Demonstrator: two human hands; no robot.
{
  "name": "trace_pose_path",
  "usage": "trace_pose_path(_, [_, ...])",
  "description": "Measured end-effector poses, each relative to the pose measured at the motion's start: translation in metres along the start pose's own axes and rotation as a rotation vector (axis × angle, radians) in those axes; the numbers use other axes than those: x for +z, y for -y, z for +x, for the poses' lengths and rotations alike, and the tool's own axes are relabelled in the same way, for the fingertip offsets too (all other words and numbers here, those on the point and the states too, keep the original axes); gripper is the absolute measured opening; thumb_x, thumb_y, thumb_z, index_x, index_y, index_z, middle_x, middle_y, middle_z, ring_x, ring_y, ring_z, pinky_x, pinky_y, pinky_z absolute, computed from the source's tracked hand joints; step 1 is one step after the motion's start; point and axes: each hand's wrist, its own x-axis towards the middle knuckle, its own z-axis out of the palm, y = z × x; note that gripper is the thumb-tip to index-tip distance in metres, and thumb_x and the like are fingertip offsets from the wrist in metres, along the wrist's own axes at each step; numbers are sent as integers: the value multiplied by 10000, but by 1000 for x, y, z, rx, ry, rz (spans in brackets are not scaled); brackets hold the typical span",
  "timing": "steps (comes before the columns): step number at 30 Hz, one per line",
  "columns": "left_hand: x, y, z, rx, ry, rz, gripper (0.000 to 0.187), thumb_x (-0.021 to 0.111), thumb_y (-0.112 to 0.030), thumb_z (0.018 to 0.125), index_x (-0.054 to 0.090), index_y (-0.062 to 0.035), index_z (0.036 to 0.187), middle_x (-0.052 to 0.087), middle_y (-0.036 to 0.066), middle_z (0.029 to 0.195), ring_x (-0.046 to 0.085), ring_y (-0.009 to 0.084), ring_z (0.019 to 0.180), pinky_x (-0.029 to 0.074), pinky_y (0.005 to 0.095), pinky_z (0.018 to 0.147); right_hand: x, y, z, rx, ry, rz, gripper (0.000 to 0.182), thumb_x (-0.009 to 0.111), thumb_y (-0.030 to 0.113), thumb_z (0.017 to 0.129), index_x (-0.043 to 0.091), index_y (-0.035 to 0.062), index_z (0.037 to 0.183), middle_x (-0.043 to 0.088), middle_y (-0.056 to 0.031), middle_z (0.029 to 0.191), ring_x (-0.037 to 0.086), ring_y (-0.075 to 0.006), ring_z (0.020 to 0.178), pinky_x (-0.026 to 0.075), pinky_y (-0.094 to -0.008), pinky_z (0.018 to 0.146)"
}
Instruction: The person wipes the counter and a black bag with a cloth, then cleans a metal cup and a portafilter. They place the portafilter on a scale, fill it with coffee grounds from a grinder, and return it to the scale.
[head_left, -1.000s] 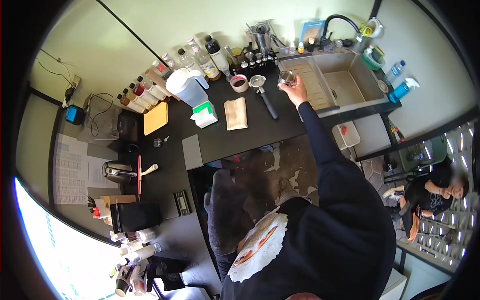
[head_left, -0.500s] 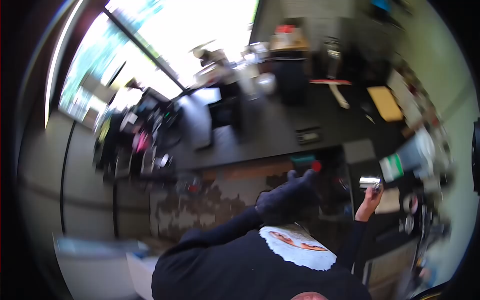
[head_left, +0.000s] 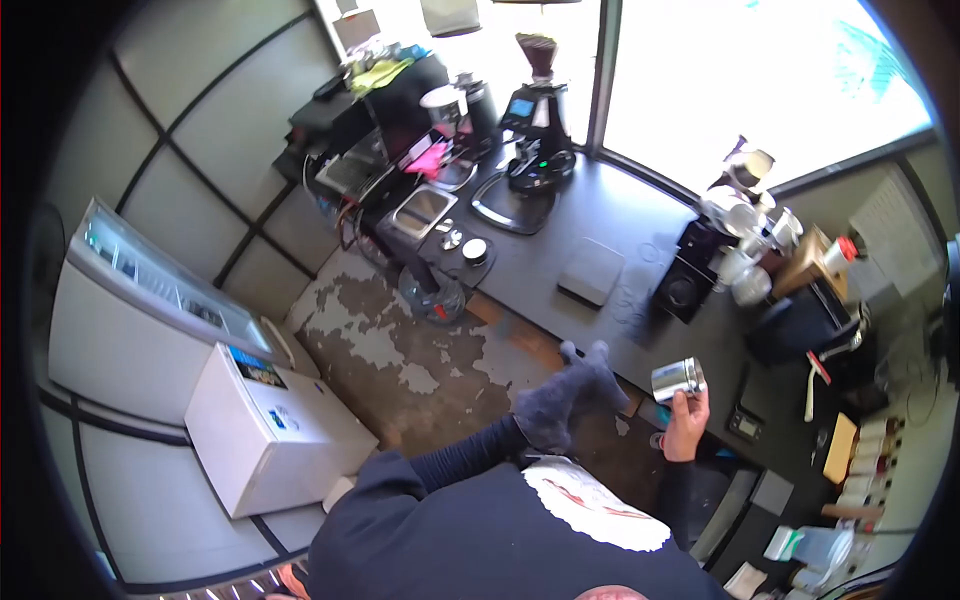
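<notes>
My right hand [head_left: 688,420] grips a small shiny metal cup [head_left: 679,379] and holds it just in front of the black counter [head_left: 600,220], close to its edge. My left hand [head_left: 572,395] wears a dark grey glove and hovers a little left of the cup, fingers apart, with nothing in it. Both arms are in black sleeves.
On the counter stand a coffee grinder [head_left: 540,100] by the window, a grey flat scale [head_left: 590,272], a black machine [head_left: 690,280] with stacked cups and a small scale [head_left: 745,425]. Two white freezers [head_left: 270,430] stand at the left across a worn floor.
The view has swung away from the sink counter to the window counter. My right hand has carried the metal cup along, and the gloved left hand has come up beside it.
</notes>
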Motion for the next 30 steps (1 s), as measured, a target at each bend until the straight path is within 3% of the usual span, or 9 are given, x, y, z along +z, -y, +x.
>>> trace_pose_path(10, [-131,-12,-61,25,-943,797,541,726,-233,757,520,13,1192,552,18,765,577,189,673,368,410,747,165,-76,124,220,481,178,501,647,92,929,455,33,1388,603,-31,1172,580,-113,1008,459,-263,873])
trace_pose_path(13, [-132,-16,-91,-210,-1226,1099,546,728,-233,753,519,17,1192,550,17,757,576,188,668,366,410,745,206,-106,143,371,672,208,317,623,140,966,520,72,1258,609,-47,1150,603,-149,991,488,-309,850])
trace_pose_path(17, [-112,9,-124,-642,-1574,1240,537,720,-206,754,516,22,1195,562,7,761,567,169,656,357,398,741,266,-134,143,494,925,226,414,629,150,961,494,76,1346,584,-18,1111,580,-122,1009,473,-269,838])
trace_pose_path(20, [-51,21,-145,-745,-1616,1431,445,707,-158,732,574,5,1123,546,8,754,512,195,566,365,412,679,298,-129,117,582,1135,212,444,613,151,969,472,78,1383,581,-23,1129,579,-127,1015,474,-274,847])
trace_pose_path(24, [-7,-9,-126,-1524,-1316,1762,235,643,-111,818,646,-45,1043,612,97,972,601,245,855,469,343,706,325,-139,84,680,1298,215,465,593,136,975,447,61,1409,594,-32,1176,577,-124,1022,470,-282,866])
trace_pose_path(26, [-3,-11,-136,-1717,-1212,1812,192,627,-100,839,665,-57,1023,628,120,1027,623,258,927,494,325,712,337,-135,57,679,1404,208,450,602,132,969,460,60,1390,600,-22,1171,573,-107,994,456,-259,878])
trace_pose_path(27, [-6,-10,-145,-1078,-1582,1524,270,621,-110,809,638,-29,1066,618,115,968,622,248,861,481,385,702,343,-133,51,662,1454,183,441,606,126,965,467,53,1377,599,-21,1169,570,-106,997,452,-256,883])
trace_pose_path(29, [-17,-7,-175,-447,-1787,1203,351,614,-121,779,611,-1,1108,608,111,910,620,239,795,467,444,692,360,-124,34,587,1500,191,432,608,116,959,474,39,1362,597,-26,1167,568,-109,1011,448,-256,897])
trace_pose_path(30, [-26,-1,-186,-333,-1756,1043,360,608,-136,789,609,-5,1124,614,106,943,618,242,807,468,435,706,373,-117,28,530,1505,205,432,606,111,958,473,31,1361,597,-32,1166,569,-114,1021,448,-260,906])
